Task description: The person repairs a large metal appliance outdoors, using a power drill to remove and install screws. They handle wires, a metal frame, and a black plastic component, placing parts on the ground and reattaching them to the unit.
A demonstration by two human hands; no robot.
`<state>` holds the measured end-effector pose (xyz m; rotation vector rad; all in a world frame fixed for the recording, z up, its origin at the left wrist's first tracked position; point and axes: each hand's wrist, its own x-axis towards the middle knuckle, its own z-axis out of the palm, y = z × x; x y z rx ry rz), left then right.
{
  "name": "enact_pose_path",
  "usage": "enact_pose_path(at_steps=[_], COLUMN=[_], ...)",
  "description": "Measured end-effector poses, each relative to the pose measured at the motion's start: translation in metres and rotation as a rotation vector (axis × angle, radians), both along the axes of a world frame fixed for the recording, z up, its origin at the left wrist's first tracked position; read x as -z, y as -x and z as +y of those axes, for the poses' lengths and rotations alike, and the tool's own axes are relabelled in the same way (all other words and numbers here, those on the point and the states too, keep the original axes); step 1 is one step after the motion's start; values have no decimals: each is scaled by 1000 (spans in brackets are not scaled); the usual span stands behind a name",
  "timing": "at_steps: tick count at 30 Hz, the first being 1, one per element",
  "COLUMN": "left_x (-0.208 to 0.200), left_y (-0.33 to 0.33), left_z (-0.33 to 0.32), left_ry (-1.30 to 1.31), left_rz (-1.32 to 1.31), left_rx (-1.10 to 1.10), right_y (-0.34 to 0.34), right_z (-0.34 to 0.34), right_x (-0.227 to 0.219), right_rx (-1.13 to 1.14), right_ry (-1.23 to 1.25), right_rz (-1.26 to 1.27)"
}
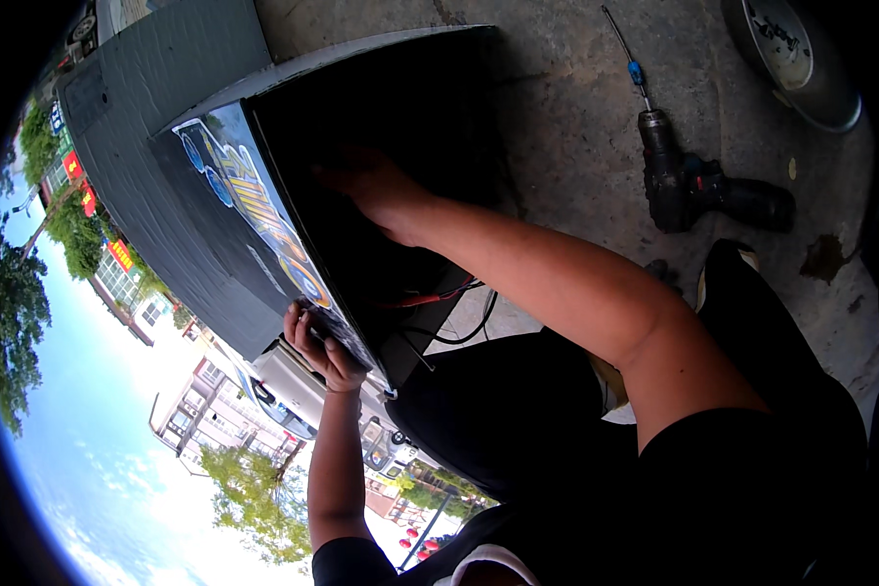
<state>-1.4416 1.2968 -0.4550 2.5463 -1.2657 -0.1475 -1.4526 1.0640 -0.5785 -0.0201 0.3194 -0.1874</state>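
A large dark box-like cabinet with a colourful graphic panel along its edge stands in front of me, its open side toward me. My left hand is closed round the lower edge of the panel, with its fingers on the outer face. Into the dark inside of the cabinet reaches my right hand; its fingers fade into shadow, so what they touch is hidden. Red and black wires hang out of the opening below my right forearm.
On the concrete floor to the right lies a black cordless drill with a long bit in a blue collar. Beyond it stands a metal bowl with small dark pieces inside. My dark-clothed legs are close below the cabinet.
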Motion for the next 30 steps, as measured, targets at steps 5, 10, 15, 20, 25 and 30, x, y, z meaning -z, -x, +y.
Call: enact_pose_path(at_steps=[5, 10, 15, 20, 25, 30], left_x=[0, -2, -3, -5, 3, -29], left_y=[0, 0, 1, 6, 8, -2], left_z=[-1, -3, -6, -7, -7, -24], left_ry=[-13, -20, -3, -18, -24, -39], left_rz=[-12, -27, -30, -25, -37, -67], left_rx=[-5, 6, -1, -3, -22, 16], right_y=[-4, -5, -3, 3, 6, -17], right_z=[3, 2, -3, -7, -18, 19], right_x=[1, 1, -3, -8, -14, 5], right_rx=[6, -2, -24, -21, -48, -83], right_ry=[48, 75, 50, 73, 244, 108], right_rz=[12, 14, 4, 25, 135, 163])
